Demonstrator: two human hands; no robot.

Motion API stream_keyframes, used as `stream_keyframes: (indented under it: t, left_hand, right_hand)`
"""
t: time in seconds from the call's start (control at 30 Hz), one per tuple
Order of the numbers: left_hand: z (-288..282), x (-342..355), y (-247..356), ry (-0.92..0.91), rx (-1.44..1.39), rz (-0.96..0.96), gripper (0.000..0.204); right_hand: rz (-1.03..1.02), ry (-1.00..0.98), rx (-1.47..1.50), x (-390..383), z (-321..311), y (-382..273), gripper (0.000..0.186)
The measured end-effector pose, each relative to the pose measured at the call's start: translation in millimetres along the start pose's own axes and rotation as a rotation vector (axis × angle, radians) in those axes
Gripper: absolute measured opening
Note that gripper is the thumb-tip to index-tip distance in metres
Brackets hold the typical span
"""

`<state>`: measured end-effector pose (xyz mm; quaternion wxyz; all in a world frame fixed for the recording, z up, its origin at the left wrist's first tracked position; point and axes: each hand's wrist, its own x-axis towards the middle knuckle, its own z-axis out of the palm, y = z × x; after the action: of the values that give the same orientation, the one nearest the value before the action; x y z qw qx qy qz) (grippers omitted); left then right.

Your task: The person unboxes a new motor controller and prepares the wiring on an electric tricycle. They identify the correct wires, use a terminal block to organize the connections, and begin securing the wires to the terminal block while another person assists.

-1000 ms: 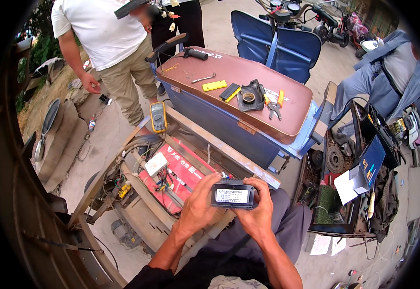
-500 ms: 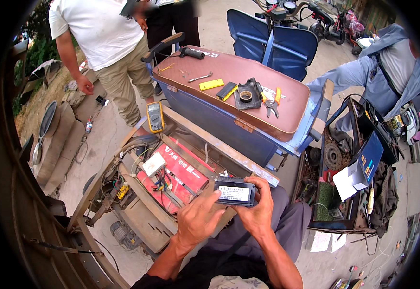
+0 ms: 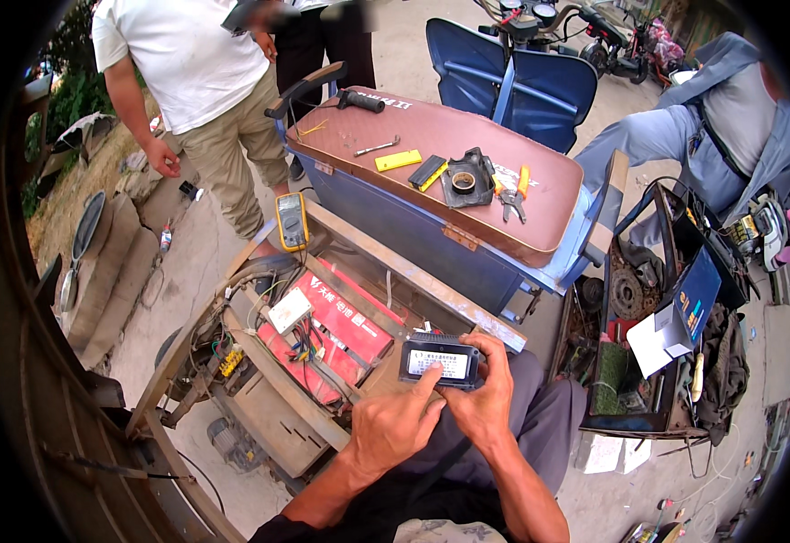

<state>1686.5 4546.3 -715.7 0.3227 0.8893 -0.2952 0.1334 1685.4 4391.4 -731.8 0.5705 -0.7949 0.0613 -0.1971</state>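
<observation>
My right hand (image 3: 487, 398) grips a small black box with a white printed label (image 3: 424, 365) by its right end, thumb below and fingers at the upper edge. The label faces up towards me. My left hand (image 3: 390, 429) holds nothing; its index finger is stretched out onto the lower part of the label, while the other fingers are partly curled. Left of the box, red battery packs (image 3: 341, 312) sit in an open metal vehicle frame (image 3: 341, 244). On them rests a small white box (image 3: 290, 311) with a bundle of coloured wires (image 3: 304, 349).
A yellow multimeter (image 3: 292, 222) stands on the frame's far edge. Pliers (image 3: 514, 206), a tape roll (image 3: 463, 182) and yellow pieces (image 3: 398, 160) lie on the brown seat (image 3: 540, 217). At right is a cluttered tool crate (image 3: 630, 422). One person (image 3: 187, 72) stands far left; another (image 3: 739, 127) sits right.
My left hand has moved from the box's left edge onto the label, its index finger now extended across it. The right hand keeps the box in nearly the same place.
</observation>
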Motion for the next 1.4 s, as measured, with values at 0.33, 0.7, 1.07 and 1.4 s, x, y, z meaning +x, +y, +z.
stream_keyframes:
  t: [0.33, 0.7, 1.07, 1.4]
  left_hand:
    - [-4.1, 2.8, -5.9, 0.006, 0.075, -0.007, 0.050]
    - [-15.6, 10.2, 12.4, -0.024, -0.020, 0.012, 0.043]
    - [-5.6, 9.6, 25.5, 0.026, 0.018, 0.023, 0.042]
    - [-8.9, 3.4, 17.3, 0.023, 0.037, 0.052, 0.044]
  right_hand:
    - [0.008, -0.017, -0.020, 4.8, 15.5, 5.7, 0.055]
    - [0.002, 0.037, -0.039, -1.2, 7.8, 7.1, 0.052]
    - [0.000, 0.029, -0.031, -2.1, -5.1, 12.7, 0.048]
    - [0.008, 0.030, -0.036, -7.4, 0.9, 7.7, 0.048]
